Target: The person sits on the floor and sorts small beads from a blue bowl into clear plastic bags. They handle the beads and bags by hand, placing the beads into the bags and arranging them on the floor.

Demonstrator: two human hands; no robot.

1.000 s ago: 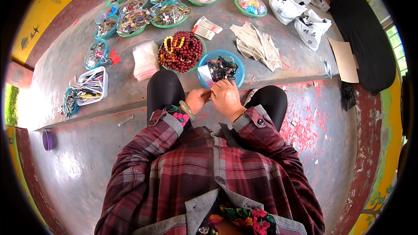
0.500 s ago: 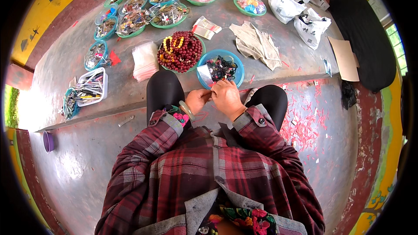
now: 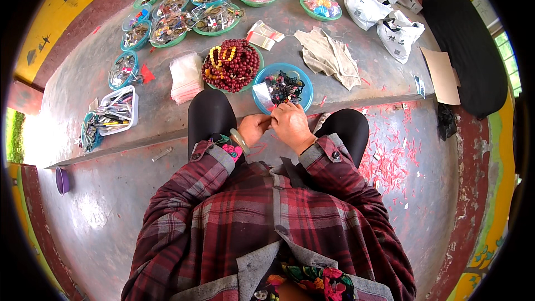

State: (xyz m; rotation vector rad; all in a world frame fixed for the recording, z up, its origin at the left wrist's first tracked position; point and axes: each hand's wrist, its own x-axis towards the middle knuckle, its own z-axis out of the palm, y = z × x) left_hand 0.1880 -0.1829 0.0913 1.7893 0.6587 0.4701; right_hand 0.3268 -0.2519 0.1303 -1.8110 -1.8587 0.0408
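Observation:
My left hand (image 3: 252, 128) and my right hand (image 3: 291, 123) meet between my knees, just in front of a blue plastic bowl (image 3: 308, 100). The fingers of both are closed and pressed together at the tips. Whatever they pinch is too small and too covered to make out. Dark, tangled cords with small colored bits (image 3: 285, 86) fill the bowl, and a clear plastic sachet (image 3: 262, 94) lies at its left side, close above my fingertips. A green-rimmed bowl to the left holds dark red bead strings (image 3: 237, 69), with a yellow bead string (image 3: 214, 57) on top.
Beside the beads lie stacked clear plastic bags (image 3: 186, 78). Several bowls of trinkets stand far left, near a white tray of pens (image 3: 135, 106). A beige cloth (image 3: 329, 58) and white shopping bags (image 3: 398, 36) lie to the right. Red scraps (image 3: 390, 161) litter the floor below the ledge.
My fingers have shifted very slightly where they meet. Nothing else visibly differs.

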